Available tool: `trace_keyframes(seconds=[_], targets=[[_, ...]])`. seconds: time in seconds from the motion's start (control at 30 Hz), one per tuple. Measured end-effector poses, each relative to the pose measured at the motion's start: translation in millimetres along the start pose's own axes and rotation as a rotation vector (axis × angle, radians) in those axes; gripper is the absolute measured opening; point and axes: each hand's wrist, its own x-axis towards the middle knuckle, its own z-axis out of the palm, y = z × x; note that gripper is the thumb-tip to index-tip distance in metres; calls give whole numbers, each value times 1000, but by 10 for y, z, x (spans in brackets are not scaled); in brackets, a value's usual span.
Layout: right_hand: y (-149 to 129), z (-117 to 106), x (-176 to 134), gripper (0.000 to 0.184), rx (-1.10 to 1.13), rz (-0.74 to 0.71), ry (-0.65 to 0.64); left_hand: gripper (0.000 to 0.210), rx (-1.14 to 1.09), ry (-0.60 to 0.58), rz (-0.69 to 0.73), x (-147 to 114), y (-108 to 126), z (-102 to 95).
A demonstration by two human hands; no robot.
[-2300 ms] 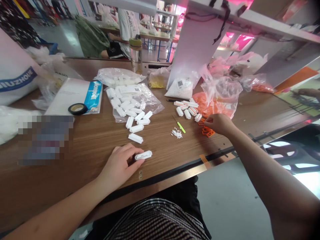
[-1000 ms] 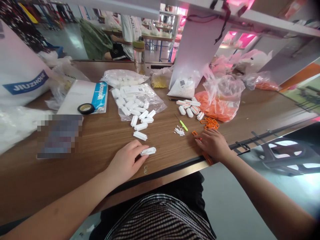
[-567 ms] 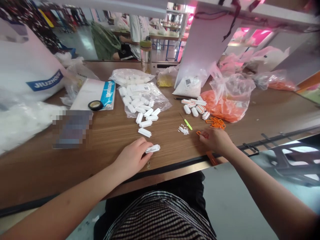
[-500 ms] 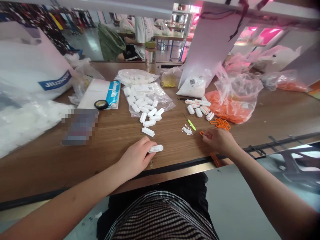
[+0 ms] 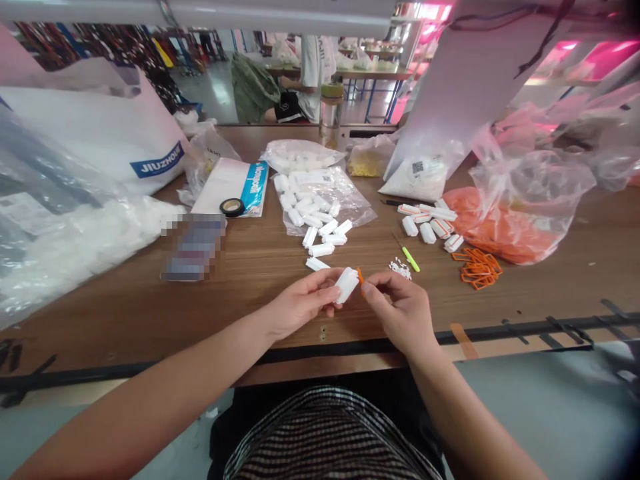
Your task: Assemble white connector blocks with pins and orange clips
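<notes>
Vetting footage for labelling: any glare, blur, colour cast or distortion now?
Head view: pink cast at upper right, tinting the white panel; shiny highlights on the left plastic bag; one pixelated item unreadable; edges look stretched; background soft; left hand, right hand and white piece readable; orange piece partly hidden.

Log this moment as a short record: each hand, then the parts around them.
Left hand: holds a white oblong plastic casing
Right hand: pinches a thin orange plastic piece
Casing-piece contact: cannot tell
Beyond right hand: tiny white plastic bits, thin lime-green-handled tool
Farther right: orange plastic frames, piled
Beyond left hand: more white plastic casings
</notes>
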Motion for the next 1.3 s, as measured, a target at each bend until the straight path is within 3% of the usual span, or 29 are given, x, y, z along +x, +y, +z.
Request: trace_keyframes(seconds=[0.2, 0.43, 0.6, 0.8, 0.97, 1.1, 1.3], targets=[[-38, 81, -22, 11, 23, -50, -23, 34, 90, -30, -10, 8, 4, -94], [-69, 94, -53, 8, -9, -111, -67, 49, 115, -68, -4, -1, -55, -125], [-100, 101, -57, 9, -15, -76, -70, 44, 148, -64, -14, -36, -46, -85], [-107, 140, -60, 9, 22, 7, -124, 43, 244, -44, 92, -47, -61, -96], [-118, 141, -65, 9, -7, 46, -153, 38, 274, -11, 100, -45, -79, -100], [-117, 126, -53, 17, 14, 42, -175, 34, 335, 5, 125, -62, -71, -72], [-50, 164, -73, 11, 92, 74, -107, 30, 361, 18, 133, -73, -73, -65]])
